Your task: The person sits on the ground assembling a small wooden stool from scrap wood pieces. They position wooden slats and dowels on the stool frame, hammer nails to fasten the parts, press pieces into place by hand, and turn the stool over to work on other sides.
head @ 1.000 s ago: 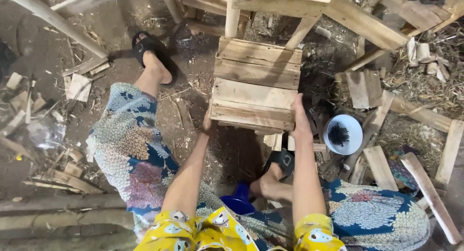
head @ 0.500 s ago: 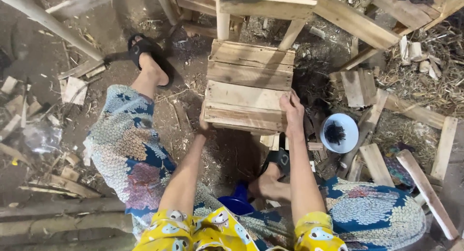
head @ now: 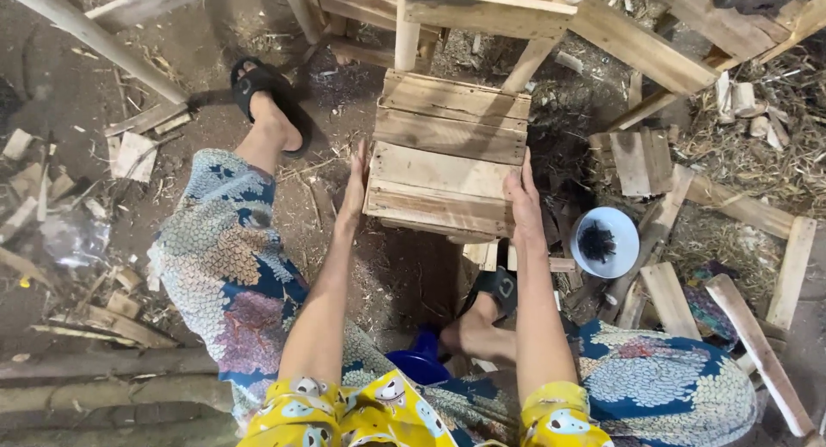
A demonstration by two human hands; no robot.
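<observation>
Looking down from my head camera, I have both arms stretched forward to a small wooden crate [head: 447, 159] made of rough slats; it stands on the dirt floor [head: 198, 60] directly ahead of me, between my knees and a larger wooden frame [head: 482, 8] behind it; my left hand [head: 354, 184] is flat and open, fingers straight and together, pressed against the crate's left edge; my right hand [head: 523, 202] is likewise open, palm laid on the near right corner of the crate with fingers pointing away from me; neither hand is curled around anything, they simply clasp the crate from both sides. My legs, in patterned blue trousers [head: 232, 266], spread to either side; my left foot wears a black sandal [head: 262, 94] out to the left of the crate, and my right foot, in another sandal [head: 497, 288], is tucked just below the crate's near edge. To the right of the crate, near my right forearm, sits a white bowl [head: 605, 242] holding dark small pieces, too small to identify; loose planks [head: 757, 352] and wood offcuts [head: 637, 159] lie around it; a blue stool [head: 417, 365] shows under me.
</observation>
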